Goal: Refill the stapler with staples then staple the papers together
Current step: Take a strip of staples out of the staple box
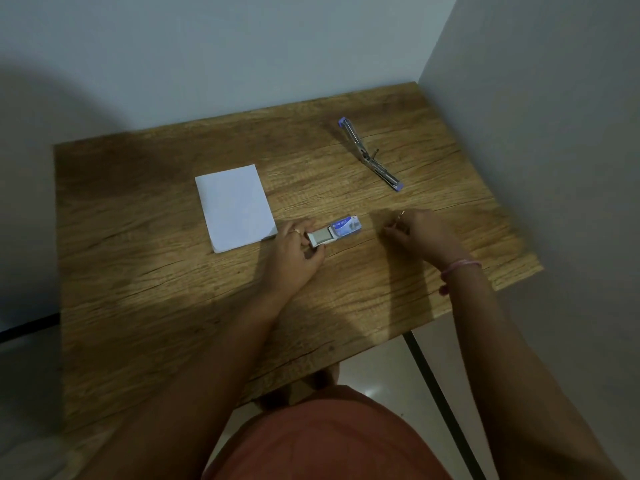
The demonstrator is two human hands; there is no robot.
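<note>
Left hand [294,249] on wooden worktop [173,306], fingers pinching pulled-out inner tray of staple box [337,232]; box sleeve extends right of that hand. Right hand [417,230] just right of box, fingers curled together, possibly pinching something small; cannot tell. Stapler [369,154] swung open flat, well beyond right hand. Papers [235,207] stacked, touching left hand's far-left side.

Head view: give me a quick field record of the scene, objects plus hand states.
stapler: swung fully open, far right of table, untouched
papers: lying flat, left of centre
staple box: inner tray slid out leftward
left hand: grips the tray end
right hand: fingers curled right of box, contents unclear
</note>
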